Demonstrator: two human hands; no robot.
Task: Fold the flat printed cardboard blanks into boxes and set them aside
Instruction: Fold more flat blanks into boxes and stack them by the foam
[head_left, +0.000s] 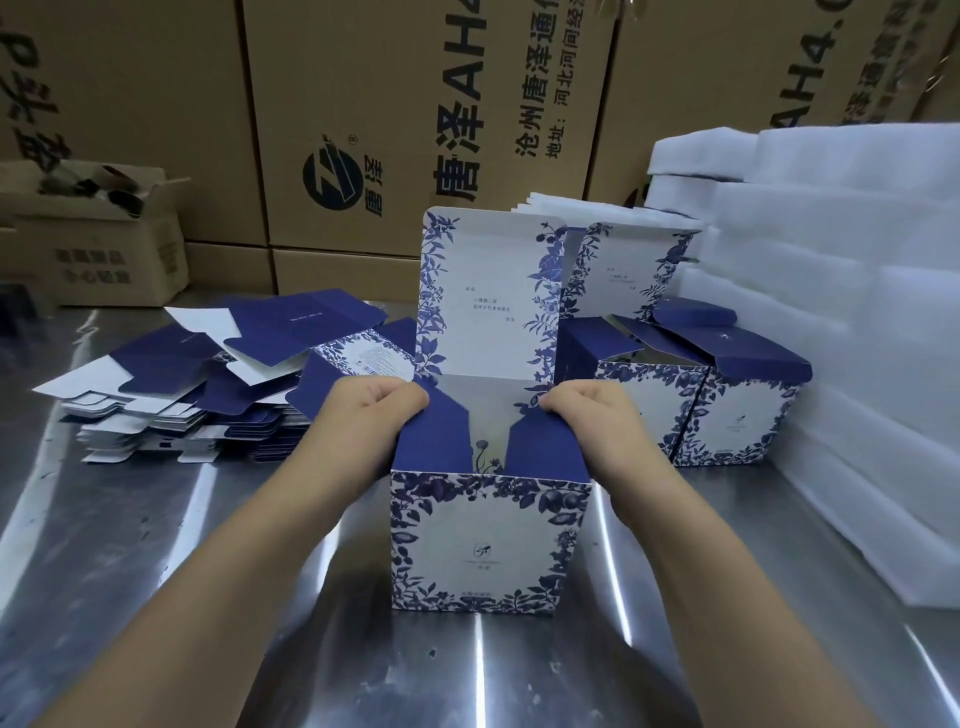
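Note:
A blue-and-white floral box (488, 545) stands upright on the steel table (156, 571), its printed lid raised at the back. My left hand (369, 410) grips the box's left dark-blue side flap. My right hand (587, 410) grips the right side flap. Both flaps tilt inward over the open top. A pile of flat printed blanks (208, 384) lies to the left. Folded boxes (727, 405) with lids open stand behind on the right.
White foam sheets (841, 312) are stacked along the right edge of the table. Large brown shipping cartons (415, 130) form a wall at the back. A smaller open carton (98, 244) sits at the back left.

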